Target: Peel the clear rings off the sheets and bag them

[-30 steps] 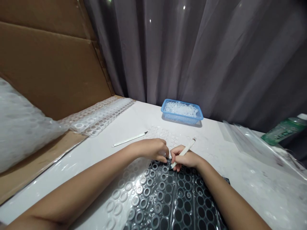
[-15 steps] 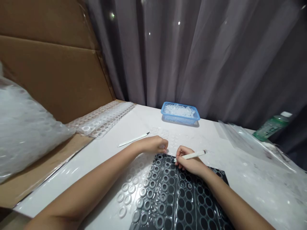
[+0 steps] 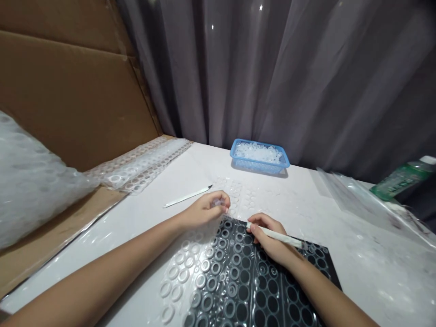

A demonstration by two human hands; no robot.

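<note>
A flat black board [image 3: 260,297] lies at the near middle of the white table; it looks rigid and should stay put under light pressure. Over it, running past its left edge, is a clear sheet [image 3: 225,277] patterned with circles, probably thin, flexible and slick, easily creased; a far edge or corner seems the best hold. The right hand [image 3: 272,234] is at the board's far edge, fingers pinching a white pen-like tool [image 3: 281,237], which looks light and stiff and is best gripped close to its tip. The left hand [image 3: 207,209], just beyond the board's far left corner, curls its fingers around what look like clear pieces [image 3: 218,202], too small to identify. The rings [image 3: 202,301] on the sheet are probably feather-light, soft and awkward to pinch without an edge lifted. White lettering on the green bottle [image 3: 403,181] at far right is too blurred to read; no other writing shows.
</note>
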